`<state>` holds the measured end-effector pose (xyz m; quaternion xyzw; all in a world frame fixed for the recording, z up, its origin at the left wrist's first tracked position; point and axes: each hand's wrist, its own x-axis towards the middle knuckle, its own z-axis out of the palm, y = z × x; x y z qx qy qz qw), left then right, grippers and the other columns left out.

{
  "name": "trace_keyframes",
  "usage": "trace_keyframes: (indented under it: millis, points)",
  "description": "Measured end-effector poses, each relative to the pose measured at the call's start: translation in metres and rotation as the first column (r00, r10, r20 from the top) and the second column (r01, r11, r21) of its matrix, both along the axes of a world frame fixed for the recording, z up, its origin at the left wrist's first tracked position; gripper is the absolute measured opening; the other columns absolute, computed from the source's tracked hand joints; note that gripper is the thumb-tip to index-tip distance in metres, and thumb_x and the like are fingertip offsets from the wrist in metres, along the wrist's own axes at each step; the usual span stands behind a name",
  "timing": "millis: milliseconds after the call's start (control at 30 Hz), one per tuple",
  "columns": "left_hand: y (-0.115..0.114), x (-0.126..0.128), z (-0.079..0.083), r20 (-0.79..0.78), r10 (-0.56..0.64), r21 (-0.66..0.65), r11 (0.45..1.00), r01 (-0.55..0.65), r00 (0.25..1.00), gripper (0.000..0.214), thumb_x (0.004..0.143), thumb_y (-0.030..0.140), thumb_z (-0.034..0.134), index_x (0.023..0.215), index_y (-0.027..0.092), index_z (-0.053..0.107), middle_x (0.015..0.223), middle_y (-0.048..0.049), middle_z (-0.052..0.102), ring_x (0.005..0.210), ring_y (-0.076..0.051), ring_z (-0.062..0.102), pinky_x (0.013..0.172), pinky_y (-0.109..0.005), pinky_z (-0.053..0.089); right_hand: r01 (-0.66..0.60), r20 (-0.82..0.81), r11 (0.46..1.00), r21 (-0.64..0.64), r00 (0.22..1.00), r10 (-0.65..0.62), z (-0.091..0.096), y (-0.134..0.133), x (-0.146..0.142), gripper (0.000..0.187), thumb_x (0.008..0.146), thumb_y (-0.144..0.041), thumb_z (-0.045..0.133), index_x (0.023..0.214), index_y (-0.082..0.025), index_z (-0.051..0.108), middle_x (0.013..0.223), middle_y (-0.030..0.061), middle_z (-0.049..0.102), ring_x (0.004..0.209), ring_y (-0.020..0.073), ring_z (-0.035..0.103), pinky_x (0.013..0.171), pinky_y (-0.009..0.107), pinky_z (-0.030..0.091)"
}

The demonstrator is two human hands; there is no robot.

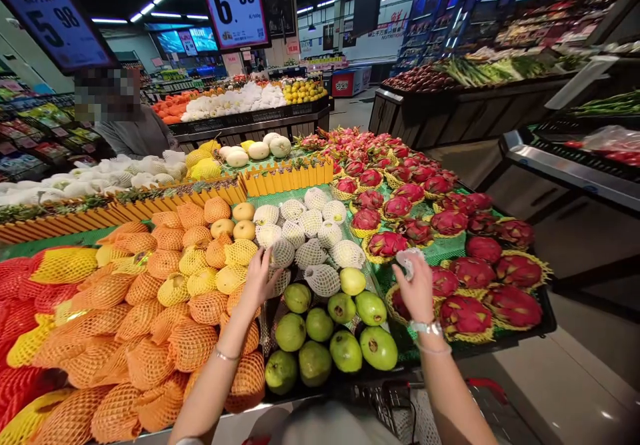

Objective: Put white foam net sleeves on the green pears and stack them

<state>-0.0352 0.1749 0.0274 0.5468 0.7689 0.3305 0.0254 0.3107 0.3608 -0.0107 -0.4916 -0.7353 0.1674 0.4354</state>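
Note:
My left hand (259, 277) is at the left edge of the white-netted guavas, its fingers and thumb curved around one netted guava (283, 253). Part of that grip is hidden by the hand itself. A crumpled white foam net (411, 262) is in my right hand (417, 292), which is raised over the near left part of the dragon fruit (387, 244). Between my forearms lie several bare green guavas (319, 325). Behind them, more guavas in white nets (325, 280) are grouped together.
Orange-netted fruit (147, 358) fills the left side of the stand. A low yellow fence (287, 177) separates the melons (259, 150) behind. A shopping cart (487, 386) is at the front edge. Another person (135, 128) stands at the far left, and vegetable stands (450, 108) line the right.

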Motion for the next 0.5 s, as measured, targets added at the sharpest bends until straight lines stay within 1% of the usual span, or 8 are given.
trace_keyframes:
  millis: [33, 100, 167, 233, 300, 333, 433, 500]
  points:
    - [-0.012, 0.006, 0.001, 0.058, -0.014, 0.055, 0.998, 0.011, 0.998, 0.059, 0.092, 0.049, 0.053, 0.143, 0.021, 0.043, 0.151, -0.0177, 0.042, 0.144, -0.036, 0.034, 0.118, -0.056, 0.027, 0.1, 0.027, 0.995, -0.029, 0.995, -0.099, -0.006, 0.016, 0.012, 0.053, 0.087, -0.05, 0.057, 0.123, -0.012, 0.06, 0.127, 0.0267, 0.061, 0.121, 0.0371, 0.054, 0.102, 0.057, 0.04]
    - [-0.036, 0.023, 0.001, 0.187, -0.045, 0.122, 0.992, 0.022, 0.981, 0.053, 0.09, 0.046, 0.059, 0.138, 0.027, 0.05, 0.148, -0.0121, 0.047, 0.143, -0.034, 0.037, 0.119, -0.056, 0.026, 0.193, 0.075, 0.978, -0.077, 0.98, -0.187, -0.015, 0.038, 0.027, 0.065, 0.082, -0.049, 0.064, 0.127, -0.003, 0.056, 0.123, 0.0366, 0.059, 0.117, 0.0428, 0.054, 0.095, 0.058, 0.04]
    - [-0.059, 0.046, -0.001, 0.343, -0.037, 0.159, 0.987, -0.019, 0.939, 0.045, 0.087, 0.041, 0.065, 0.131, 0.034, 0.059, 0.148, -0.0063, 0.049, 0.143, -0.033, 0.038, 0.121, -0.054, 0.024, 0.225, 0.114, 0.966, -0.124, 0.971, -0.212, -0.022, 0.05, 0.032, 0.06, 0.08, -0.045, 0.066, 0.122, -0.002, 0.059, 0.112, 0.0373, 0.063, 0.105, 0.0433, 0.059, 0.087, 0.057, 0.041]
    - [-0.081, 0.068, -0.008, 0.468, -0.005, 0.175, 0.981, -0.087, 0.884, 0.036, 0.087, 0.039, 0.065, 0.124, 0.037, 0.065, 0.145, -0.0032, 0.053, 0.142, -0.033, 0.039, 0.122, -0.052, 0.024, 0.236, 0.145, 0.957, -0.167, 0.966, -0.213, -0.025, 0.051, 0.034, 0.046, 0.08, -0.042, 0.064, 0.111, -0.007, 0.065, 0.096, 0.0307, 0.069, 0.09, 0.04, 0.062, 0.078, 0.054, 0.043]
    - [-0.1, 0.088, -0.018, 0.562, 0.015, 0.183, 0.973, -0.142, 0.827, 0.03, 0.086, 0.039, 0.066, 0.116, 0.034, 0.071, 0.137, -0.0054, 0.059, 0.138, -0.034, 0.044, 0.121, -0.053, 0.025, 0.237, 0.163, 0.953, -0.189, 0.965, -0.208, -0.025, 0.044, 0.034, 0.039, 0.082, -0.041, 0.059, 0.103, -0.01, 0.067, 0.084, 0.0243, 0.071, 0.08, 0.0369, 0.062, 0.075, 0.051, 0.044]
    - [-0.109, 0.095, -0.024, 0.595, 0.02, 0.175, 0.972, -0.154, 0.804, 0.027, 0.086, 0.04, 0.066, 0.111, 0.032, 0.074, 0.132, -0.0076, 0.062, 0.134, -0.035, 0.047, 0.12, -0.053, 0.028, 0.238, 0.152, 0.955, -0.176, 0.965, -0.213, -0.023, 0.038, 0.034, 0.04, 0.082, -0.043, 0.056, 0.102, -0.01, 0.067, 0.083, 0.0227, 0.072, 0.079, 0.0361, 0.062, 0.075, 0.051, 0.045]
    - [-0.126, 0.111, -0.039, 0.659, 0.056, 0.158, 0.965, -0.211, 0.75, 0.021, 0.086, 0.042, 0.067, 0.099, 0.029, 0.078, 0.115, -0.0111, 0.068, 0.119, -0.035, 0.057, 0.113, -0.051, 0.037, 0.198, 0.002, 0.977, -0.081, 0.98, -0.199, -0.009, 0.01, 0.027, 0.054, 0.082, -0.053, 0.051, 0.11, -0.009, 0.066, 0.095, 0.023, 0.072, 0.089, 0.0361, 0.062, 0.083, 0.052, 0.047]
    - [-0.131, 0.118, -0.042, 0.661, 0.072, 0.177, 0.953, -0.248, 0.747, 0.019, 0.087, 0.04, 0.067, 0.098, 0.029, 0.077, 0.108, -0.0108, 0.07, 0.111, -0.034, 0.061, 0.108, -0.048, 0.042, 0.062, -0.146, 0.993, -0.103, 0.986, -0.077, 0.006, -0.016, 0.014, 0.059, 0.08, -0.058, 0.055, 0.115, -0.013, 0.065, 0.108, 0.021, 0.071, 0.095, 0.0345, 0.062, 0.082, 0.049, 0.05]
